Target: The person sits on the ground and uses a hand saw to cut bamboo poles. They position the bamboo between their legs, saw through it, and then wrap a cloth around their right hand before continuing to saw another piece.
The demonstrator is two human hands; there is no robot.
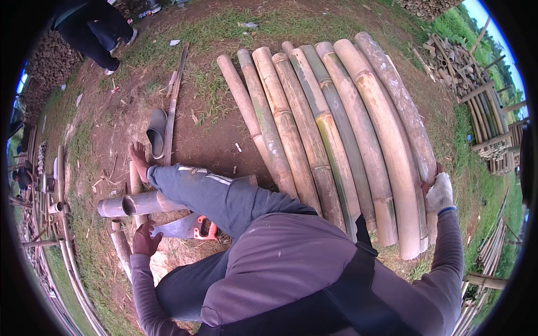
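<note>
At the right edge of a row of bamboo poles, my right hand (pixel 441 192), in a white glove with bare fingertips, is closed on the side of the outermost bamboo pole (pixel 404 109). That pole is pale and blotched with white. My left hand (pixel 147 239) is bare, its fingers loosely bent and apart, with nothing visible in it. Beside it lies a hand saw (pixel 205 228) with an orange handle, its blade toward my fingers. Just beyond is a thick bamboo piece (pixel 154 204) under my outstretched leg, a cut end facing left.
Several more bamboo poles (pixel 286 123) lie side by side on the ground. A dark clog (pixel 157 133) sits by a long thin strip (pixel 176 101) near my bare foot. Another person (pixel 98 31) stands far left. Bamboo is stacked on a rack (pixel 486 115) at right.
</note>
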